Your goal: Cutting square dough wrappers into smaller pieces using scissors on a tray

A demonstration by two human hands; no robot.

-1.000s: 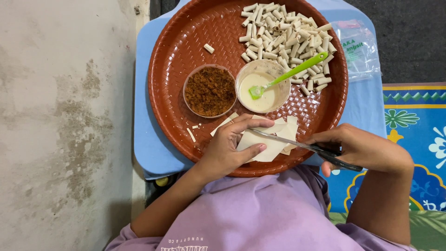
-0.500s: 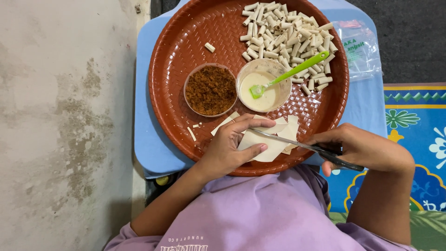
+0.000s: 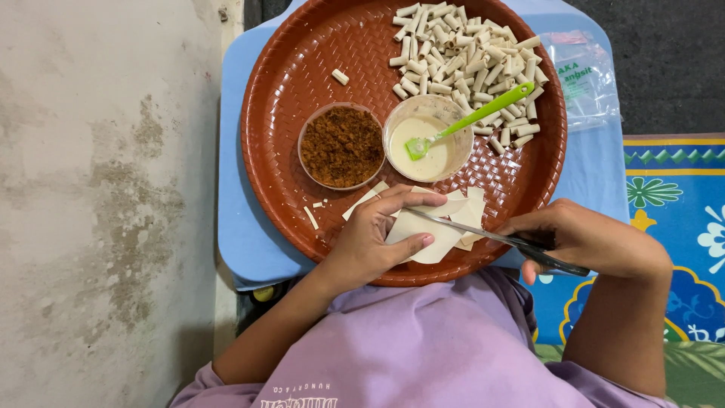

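My left hand (image 3: 374, 242) presses on a stack of pale thin dough sheets (image 3: 434, 227) at the near rim of a round brown tray (image 3: 287, 83). In my right hand (image 3: 589, 238) is a knife (image 3: 491, 238) with a dark handle, its blade lying across the sheets. Behind the sheets stand a small bowl of brown crumbly filling (image 3: 341, 146) and a bowl of white paste (image 3: 428, 140) with a green spoon (image 3: 472, 119) in it. Several small rolled pastry tubes (image 3: 468, 57) are heaped at the tray's far side.
The tray rests on a light blue stool top (image 3: 242, 227). A clear plastic bag (image 3: 585, 79) lies at its right corner. A stained concrete wall (image 3: 98, 189) is on the left, a patterned blue mat (image 3: 680, 196) on the right. Dough scraps (image 3: 313, 215) lie on the tray.
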